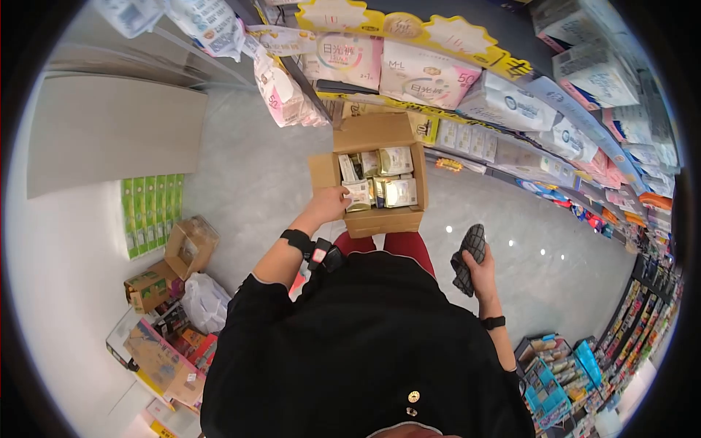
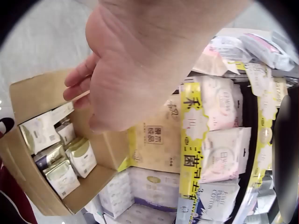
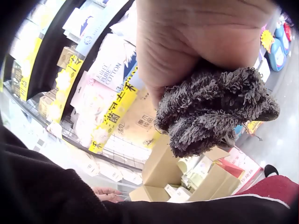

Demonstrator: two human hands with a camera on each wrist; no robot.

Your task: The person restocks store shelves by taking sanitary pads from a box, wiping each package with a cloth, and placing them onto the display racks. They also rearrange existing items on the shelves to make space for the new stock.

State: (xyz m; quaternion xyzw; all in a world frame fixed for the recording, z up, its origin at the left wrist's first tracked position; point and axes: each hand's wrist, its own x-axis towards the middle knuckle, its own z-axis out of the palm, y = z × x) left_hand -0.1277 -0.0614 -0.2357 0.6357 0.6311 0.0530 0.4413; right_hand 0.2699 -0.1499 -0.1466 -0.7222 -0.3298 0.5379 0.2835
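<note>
In the head view my left hand (image 1: 327,204) is at the left side of an open cardboard box (image 1: 380,223), its fingertips by the rim close to the white-and-gold packets (image 1: 398,192) inside. The left wrist view shows the left hand (image 2: 126,79) with loosely bent fingers and nothing held, overlapping the box flap (image 2: 39,93). Off to the right, my right hand (image 1: 480,270) grips a dark grey checkered cloth (image 1: 467,255). Seen close, the cloth (image 3: 212,109) is shaggy and bunched under the palm of the right hand (image 3: 201,37).
Shelves of packaged hygiene goods (image 1: 431,80) stand beyond the box, with yellow price strips (image 1: 409,29). Several cartons (image 1: 191,247) and a white plastic bag (image 1: 206,301) lie at the left. Blue baskets of goods (image 1: 546,385) stand at the lower right, on the grey floor (image 1: 540,285).
</note>
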